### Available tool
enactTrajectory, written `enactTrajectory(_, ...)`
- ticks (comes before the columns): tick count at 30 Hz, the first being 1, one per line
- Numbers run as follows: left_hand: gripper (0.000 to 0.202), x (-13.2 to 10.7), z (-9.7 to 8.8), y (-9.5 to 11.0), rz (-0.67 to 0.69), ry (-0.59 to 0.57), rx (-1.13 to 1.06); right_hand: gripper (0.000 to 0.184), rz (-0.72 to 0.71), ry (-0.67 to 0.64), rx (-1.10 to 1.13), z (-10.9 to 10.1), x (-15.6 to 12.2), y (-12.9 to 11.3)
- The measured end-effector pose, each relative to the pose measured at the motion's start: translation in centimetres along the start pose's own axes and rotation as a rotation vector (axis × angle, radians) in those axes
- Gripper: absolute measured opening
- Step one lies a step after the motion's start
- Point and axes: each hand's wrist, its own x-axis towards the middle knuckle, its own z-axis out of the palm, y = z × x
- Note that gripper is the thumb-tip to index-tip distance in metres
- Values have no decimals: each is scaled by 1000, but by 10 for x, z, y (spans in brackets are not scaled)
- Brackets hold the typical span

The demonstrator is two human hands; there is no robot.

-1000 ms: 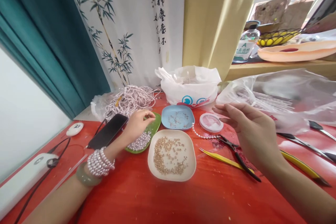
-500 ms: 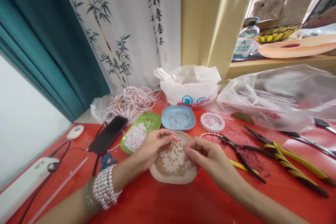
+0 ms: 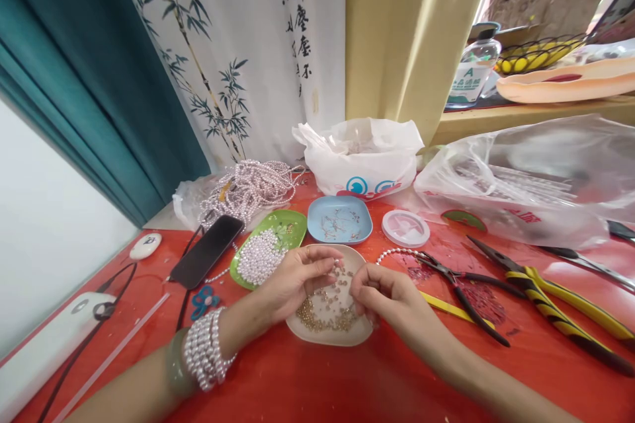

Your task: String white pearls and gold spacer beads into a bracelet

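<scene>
Over the left part of a cream dish (image 3: pixel 330 338), my left hand (image 3: pixel 300 281) is closed in a pinch, with a small pale bead faintly showing at the fingertips. My right hand (image 3: pixel 381 291) pinches above the dish's right side; whatever lies between its fingers is too small to make out. Small gold beads (image 3: pixel 322 317) lie in the dish beneath both hands. Just beyond my left hand is a green tray (image 3: pixel 292 219) with many pinkish-white pearl beads (image 3: pixel 260 256). A blue tray (image 3: pixel 340 201) behind the dish holds thin metal pins.
On the right lie small black-handled pliers (image 3: pixel 451 274), large yellow-and-black pliers (image 3: pixel 540 301) and scissors (image 3: pixel 585 264). Plastic bags (image 3: pixel 362 165) stand behind. A round lidded case (image 3: pixel 405 228) sits near the blue tray. At left are a phone (image 3: pixel 208 251) and bead strands (image 3: pixel 253 188).
The view has shifted slightly, so the table items appear a little displaced. Both hands remain pinched over the cream dish, with only slight finger movement.
</scene>
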Motion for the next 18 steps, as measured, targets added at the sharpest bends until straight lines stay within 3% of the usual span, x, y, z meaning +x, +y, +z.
enactTrajectory(12, 11, 0, 1, 0, 36, -34, 101, 12, 27, -20, -18, -2, 1, -1)
enactTrajectory(18, 13, -2, 0, 3, 136, -3, 245, 12, 16, -6, -1, -1, 2, 1)
